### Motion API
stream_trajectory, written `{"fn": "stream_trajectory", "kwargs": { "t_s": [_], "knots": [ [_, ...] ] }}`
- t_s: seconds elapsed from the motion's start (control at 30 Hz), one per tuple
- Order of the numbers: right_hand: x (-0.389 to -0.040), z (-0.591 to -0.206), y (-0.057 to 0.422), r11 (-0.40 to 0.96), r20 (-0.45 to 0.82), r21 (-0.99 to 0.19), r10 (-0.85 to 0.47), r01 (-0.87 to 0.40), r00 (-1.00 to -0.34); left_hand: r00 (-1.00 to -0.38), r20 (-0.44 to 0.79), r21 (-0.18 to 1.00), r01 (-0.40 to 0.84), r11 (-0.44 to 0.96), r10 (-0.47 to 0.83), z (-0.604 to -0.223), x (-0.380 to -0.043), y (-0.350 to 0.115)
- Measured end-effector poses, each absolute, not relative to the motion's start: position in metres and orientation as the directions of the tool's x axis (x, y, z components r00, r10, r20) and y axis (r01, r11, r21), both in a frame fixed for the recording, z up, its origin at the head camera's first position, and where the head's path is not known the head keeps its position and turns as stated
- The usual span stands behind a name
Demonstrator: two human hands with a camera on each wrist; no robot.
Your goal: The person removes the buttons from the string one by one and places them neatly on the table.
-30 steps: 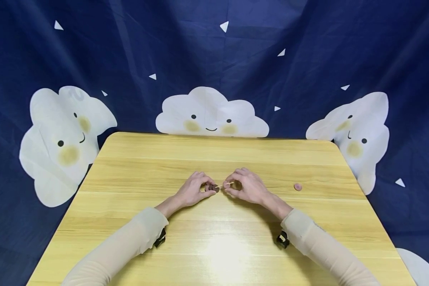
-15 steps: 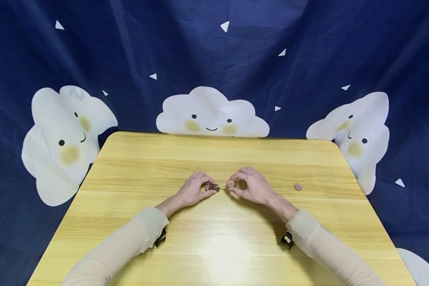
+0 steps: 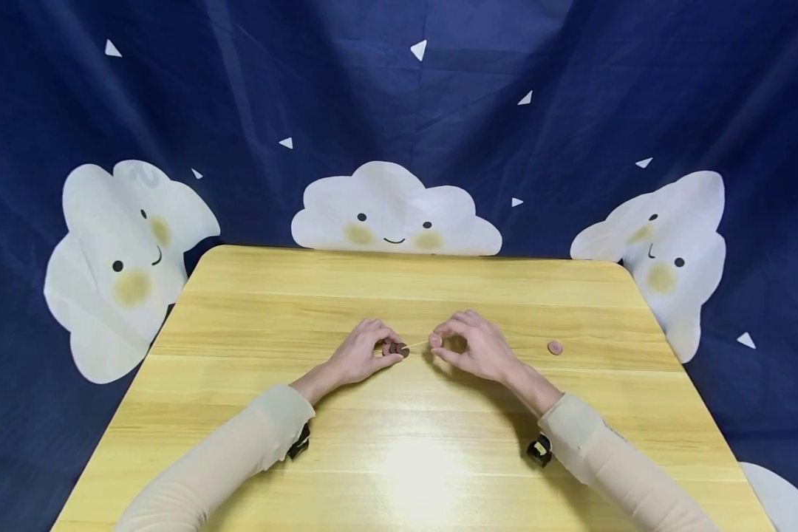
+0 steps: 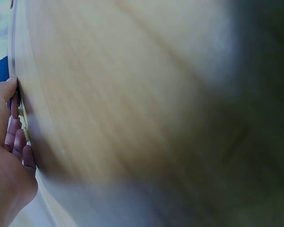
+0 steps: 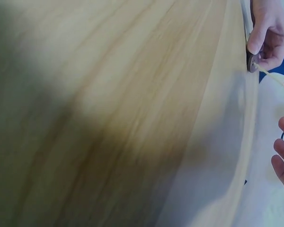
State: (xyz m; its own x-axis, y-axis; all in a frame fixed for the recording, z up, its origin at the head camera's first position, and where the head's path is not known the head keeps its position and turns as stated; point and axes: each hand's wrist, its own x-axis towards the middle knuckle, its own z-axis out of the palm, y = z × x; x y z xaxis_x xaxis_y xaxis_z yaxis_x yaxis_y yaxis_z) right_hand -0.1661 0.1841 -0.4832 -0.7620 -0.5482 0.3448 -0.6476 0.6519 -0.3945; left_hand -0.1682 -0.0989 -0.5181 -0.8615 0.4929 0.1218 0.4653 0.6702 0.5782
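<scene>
Several brown buttons [image 3: 401,350] sit together in the fingertips of my left hand [image 3: 359,353], which pinches them just above the table. From the front button a thin yellow cord [image 3: 417,344] runs to the right, and in the right wrist view the cord [image 5: 270,74] leaves a dark button [image 5: 251,62]. My right hand [image 3: 484,350] pinches a pinkish button [image 3: 435,340] between thumb and index finger, at the cord's other end. Whether the cord passes through that button is too small to tell. The left wrist view shows crinkled yellow cord [image 4: 23,124] by the left fingers.
A loose pink button [image 3: 555,347] lies flat on the wooden table [image 3: 412,288], right of my right hand. Behind the table hangs a dark blue curtain [image 3: 399,96] with white clouds.
My right hand has moved to the right with the pinkish button, and the stretch of cord showing between the hands has lengthened. The left hand has stayed in place.
</scene>
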Motion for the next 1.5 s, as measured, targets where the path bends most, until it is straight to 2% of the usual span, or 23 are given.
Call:
{"fn": "stream_trajectory", "kwargs": {
  "t_s": [0.5, 1.2, 1.5],
  "knots": [
    [-0.164, -0.482, 0.191, 0.650, 0.365, -0.403, -0.531, -0.644, -0.765, -0.864, 0.121, 0.582, 0.461, 0.670, 0.489, -0.520, -0.169, -0.100],
    [-0.150, -0.470, 0.217, 0.678, 0.401, -0.320, -0.536, -0.662, -0.743, -0.859, 0.133, 0.591, 0.470, 0.656, 0.495, -0.520, -0.169, -0.099],
    [-0.144, -0.467, 0.239, 0.723, 0.399, -0.275, -0.513, -0.633, -0.760, -0.857, 0.131, 0.588, 0.472, 0.657, 0.498, -0.519, -0.169, -0.100]
  ]
}}
